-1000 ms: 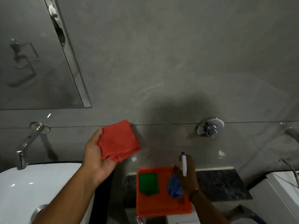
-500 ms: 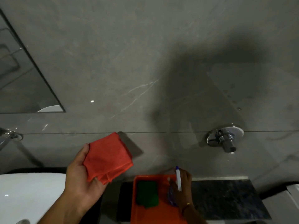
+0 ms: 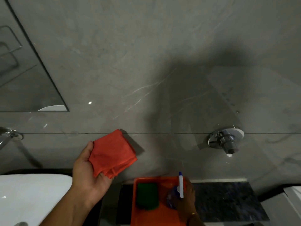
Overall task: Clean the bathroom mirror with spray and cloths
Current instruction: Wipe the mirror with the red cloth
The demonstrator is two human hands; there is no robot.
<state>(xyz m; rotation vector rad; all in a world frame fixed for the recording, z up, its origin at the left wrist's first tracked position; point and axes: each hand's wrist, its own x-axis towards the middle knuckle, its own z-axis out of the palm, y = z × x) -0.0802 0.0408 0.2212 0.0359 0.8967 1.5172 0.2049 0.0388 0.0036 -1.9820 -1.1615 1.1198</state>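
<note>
Red cloth (image 3: 112,153) in left hand (image 3: 88,173); spray bottle (image 3: 180,187) in right hand (image 3: 187,198).

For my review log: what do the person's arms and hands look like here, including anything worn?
Both forearms are bare, with no sleeves and no gloves in view. The left hand shows no ring, watch or band. The right hand has a thin gold-coloured bracelet at the wrist. That side is in shadow, so finer detail cannot be made out.

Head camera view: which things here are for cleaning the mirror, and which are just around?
For the job: mirror, red cloth, spray bottle, green cloth, orange tray.
Just around: wall valve, basin, tap.
</note>
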